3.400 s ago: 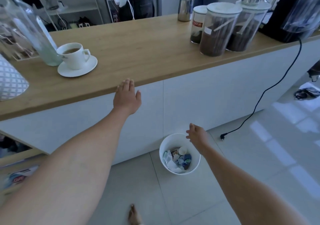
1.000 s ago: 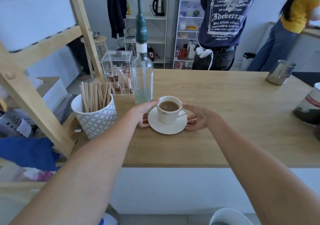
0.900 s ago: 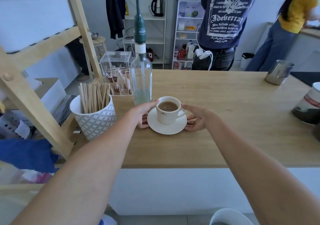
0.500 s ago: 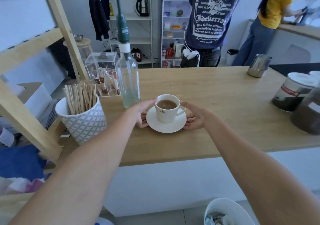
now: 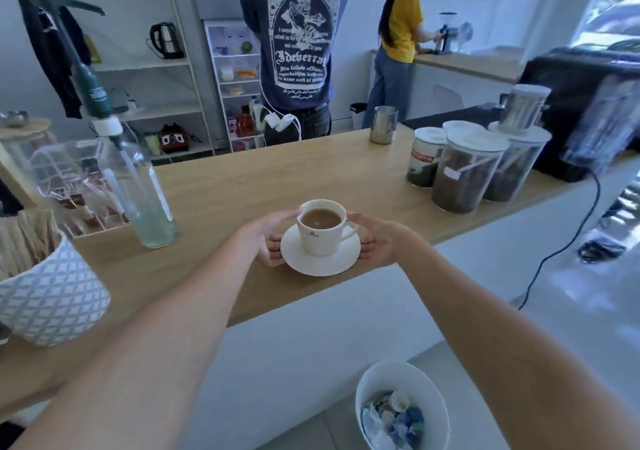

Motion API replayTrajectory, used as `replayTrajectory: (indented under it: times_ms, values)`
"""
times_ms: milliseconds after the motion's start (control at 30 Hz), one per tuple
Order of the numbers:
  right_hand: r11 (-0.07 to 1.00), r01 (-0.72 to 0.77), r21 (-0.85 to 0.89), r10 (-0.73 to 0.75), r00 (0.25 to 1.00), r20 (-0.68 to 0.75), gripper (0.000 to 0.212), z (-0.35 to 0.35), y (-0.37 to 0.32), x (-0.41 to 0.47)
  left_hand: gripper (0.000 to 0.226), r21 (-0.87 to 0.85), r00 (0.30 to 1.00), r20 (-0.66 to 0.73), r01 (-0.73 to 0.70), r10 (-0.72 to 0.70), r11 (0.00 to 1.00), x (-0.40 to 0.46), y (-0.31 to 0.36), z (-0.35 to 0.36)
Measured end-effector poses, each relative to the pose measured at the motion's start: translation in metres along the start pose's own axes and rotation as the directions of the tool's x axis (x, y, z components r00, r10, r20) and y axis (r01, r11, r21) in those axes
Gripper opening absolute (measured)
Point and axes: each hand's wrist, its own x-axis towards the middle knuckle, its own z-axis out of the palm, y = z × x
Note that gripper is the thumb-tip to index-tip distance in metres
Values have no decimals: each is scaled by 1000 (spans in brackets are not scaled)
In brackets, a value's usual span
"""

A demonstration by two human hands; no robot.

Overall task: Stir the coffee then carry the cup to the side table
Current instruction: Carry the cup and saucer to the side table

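Countertop (image 5: 263, 179) of light wood runs from near left to far right over white cabinet fronts, with pale floor tiles below. Cup (image 5: 322, 227), white and filled with light brown coffee, stands on a white saucer (image 5: 320, 259) at the near edge of the countertop. Left hand (image 5: 265, 238) grips the saucer's left rim, fingers curled under it and thumb reaching up to the cup wall. Right hand (image 5: 379, 242) grips the right rim the same way, thumb near the cup handle. Whether the saucer rests on the wood or is raised just off it cannot be told.

To the left stand a clear pump bottle (image 5: 138, 186), a clear box of sachets (image 5: 65, 186) and a patterned white pot (image 5: 48, 297) of wooden sticks, cut off by the frame edge. To the right stand three lidded jars (image 5: 464, 172) of dark contents, a steel jug (image 5: 383, 125) farther back, and a black machine (image 5: 585, 117), blurred and partly out of frame. A white bin (image 5: 405, 404) with wrappers sits on the floor, near right. Two people stand with backs turned beyond the countertop, beside white shelving (image 5: 152, 69). Label print on the jars is too small to read.
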Motion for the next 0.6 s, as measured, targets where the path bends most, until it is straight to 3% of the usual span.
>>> replayTrajectory:
  times_ms: [133,267,600]
  values:
    - [997,10,72,-7,999,-48,58,-58,11,-34,89,83,998,66,-6,0,996,-11,-10,64]
    - [979,52,196,-23,989,-145,73,-134,29,-79,87,180,991,136,-32,7,983,-28,-26,145]
    - [954,160,254,-64,934,-351,84,-307,84,-211,89,323,941,331,-47,-66,945,-87,-81,341]
